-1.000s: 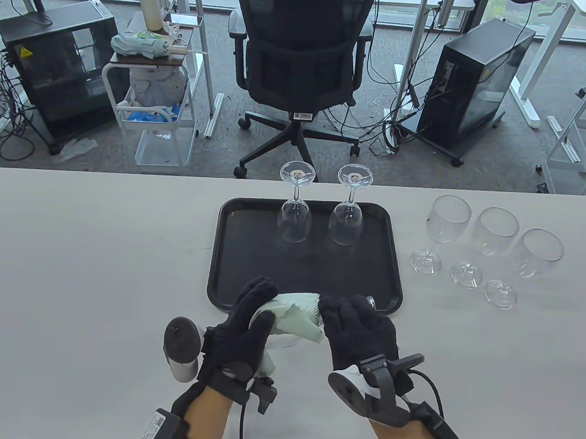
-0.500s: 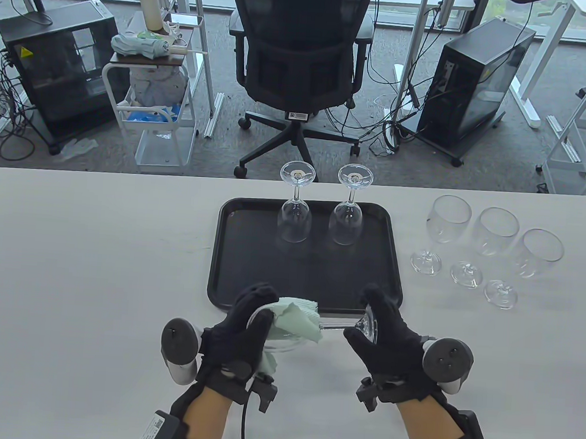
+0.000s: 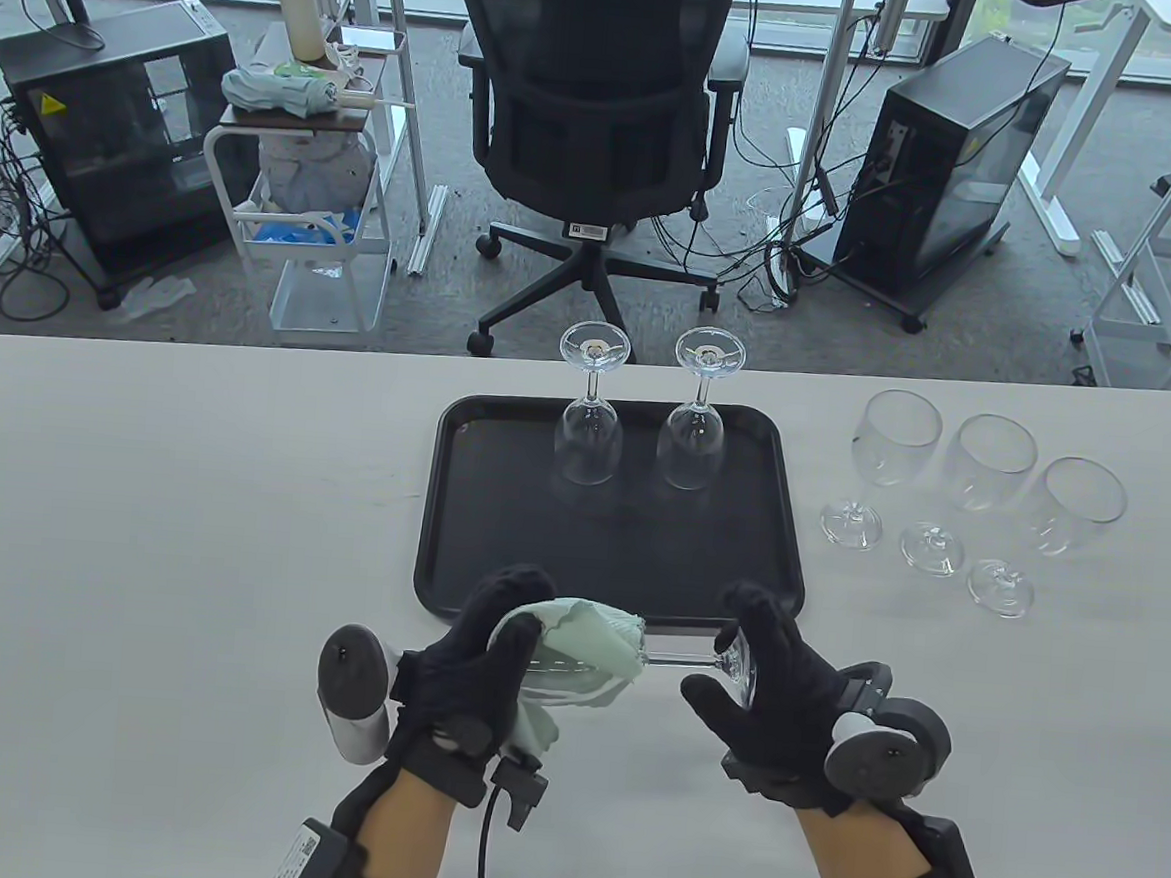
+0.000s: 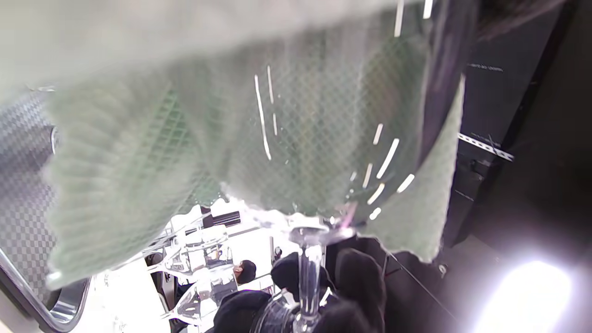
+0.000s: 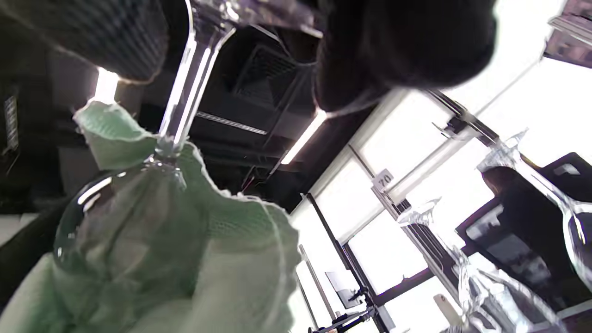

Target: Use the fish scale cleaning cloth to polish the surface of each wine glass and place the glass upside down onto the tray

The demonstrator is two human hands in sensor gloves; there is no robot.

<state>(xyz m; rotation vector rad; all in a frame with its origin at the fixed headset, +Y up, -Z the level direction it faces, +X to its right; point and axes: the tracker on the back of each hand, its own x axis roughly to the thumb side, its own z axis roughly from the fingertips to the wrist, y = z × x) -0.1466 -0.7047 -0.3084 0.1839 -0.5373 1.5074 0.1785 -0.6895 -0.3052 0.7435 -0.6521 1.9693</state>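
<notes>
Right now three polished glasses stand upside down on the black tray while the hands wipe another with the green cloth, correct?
Not quite: the table view shows only two upside-down glasses on the black tray. The hands are indeed wiping another glass with the green cloth.

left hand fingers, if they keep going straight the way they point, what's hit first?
Likely the black tray's near rim. The left hand wraps the green cloth around the held glass's bowl, fingertips aimed away from the person. Height above the tray is unclear, so it might pass over.
</notes>
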